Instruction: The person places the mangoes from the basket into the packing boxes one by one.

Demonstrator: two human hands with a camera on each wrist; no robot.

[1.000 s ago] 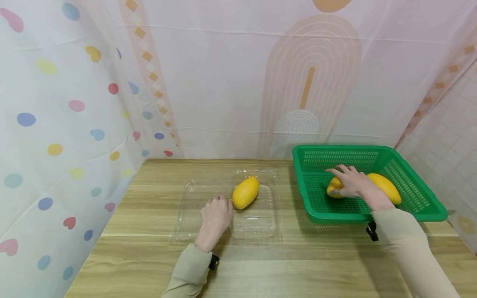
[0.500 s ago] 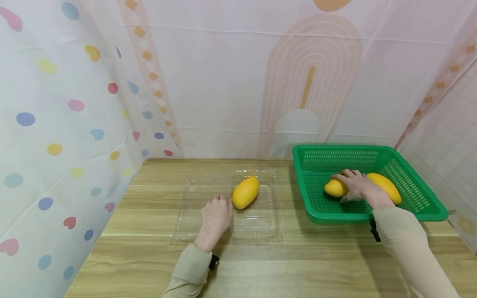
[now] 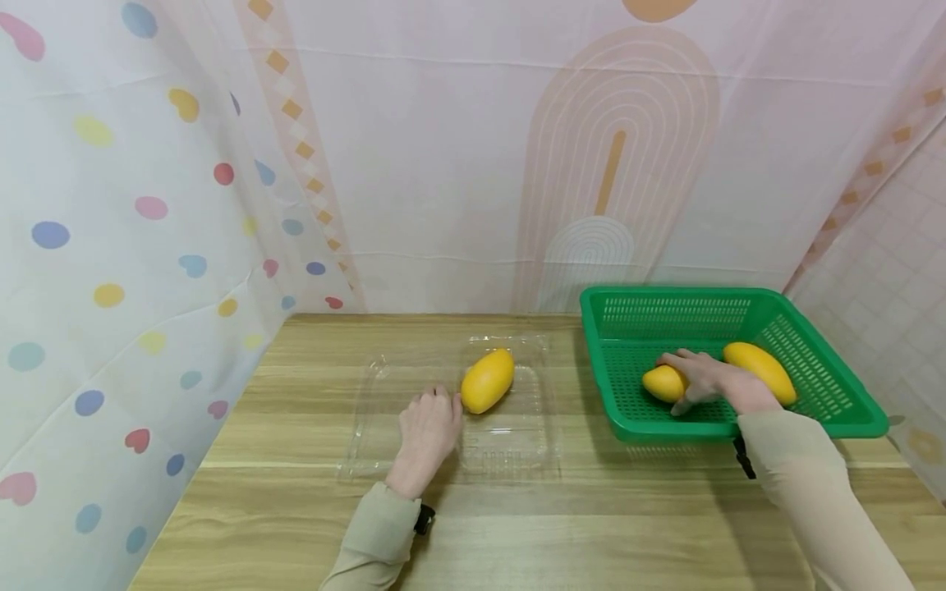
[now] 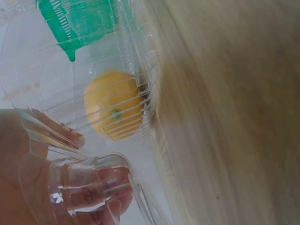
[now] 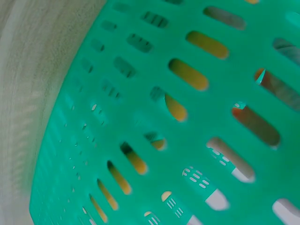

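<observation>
A clear plastic clamshell box (image 3: 510, 443) lies opened out on the table, with one yellow mango (image 3: 488, 381) in its right half. My left hand (image 3: 429, 427) grips the box at the middle, between its two halves; in the left wrist view its fingers (image 4: 112, 187) show through the clear plastic. In the green basket (image 3: 617, 369), my right hand (image 3: 705, 379) holds a smaller mango (image 3: 663, 382), thumb at the near side and fingers over the far side. Another mango (image 3: 761, 371) lies just right of that hand. The basket wall mostly hides the right hand in its wrist view.
The wooden table (image 3: 517, 533) ends at the back against a patterned curtain (image 3: 443, 164). A dotted curtain (image 3: 133, 328) hangs along the left. The basket's raised walls surround the right hand's mangoes.
My right hand has shifted its hold on the mango in the basket, fingers drawing back and thumb coming to the near side, so more of its left end shows. The left hand stays still.
</observation>
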